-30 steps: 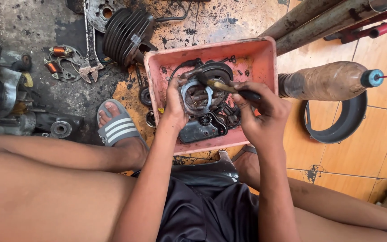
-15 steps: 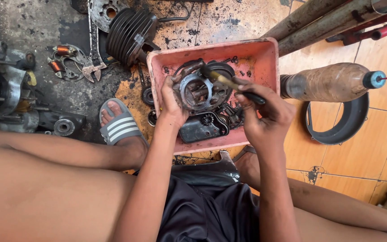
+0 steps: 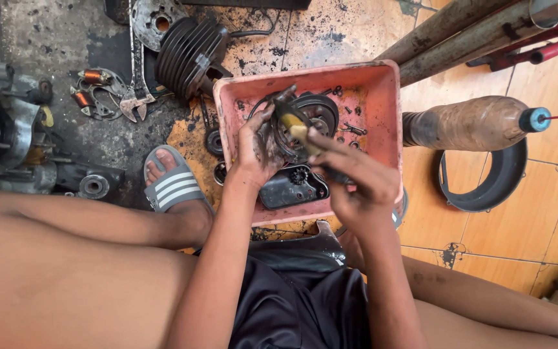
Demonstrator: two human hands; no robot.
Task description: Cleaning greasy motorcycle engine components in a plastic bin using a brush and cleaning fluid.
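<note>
A pink plastic tub (image 3: 382,97) sits on the floor in front of me with several greasy engine parts in it. My left hand (image 3: 259,145) grips a round metal engine part (image 3: 282,132) over the tub. My right hand (image 3: 353,174) holds a small brush (image 3: 298,129) with a dark handle, and its yellowish bristles rest on that round part. A dark round part (image 3: 323,113) and a black cover (image 3: 292,187) lie in the tub beneath my hands.
A finned black cylinder (image 3: 192,52) and a wrench (image 3: 137,90) lie on the oily floor at the back left, beside engine pieces (image 3: 8,142). A grimy bottle with a blue cap (image 3: 473,123), a black ring (image 3: 492,184) and pipes (image 3: 460,32) are on the right. My sandalled foot (image 3: 169,184) rests left of the tub.
Both hands have stayed over the tub. The round part has turned in my left hand, and the brush has shifted left onto it, pointing up more.
</note>
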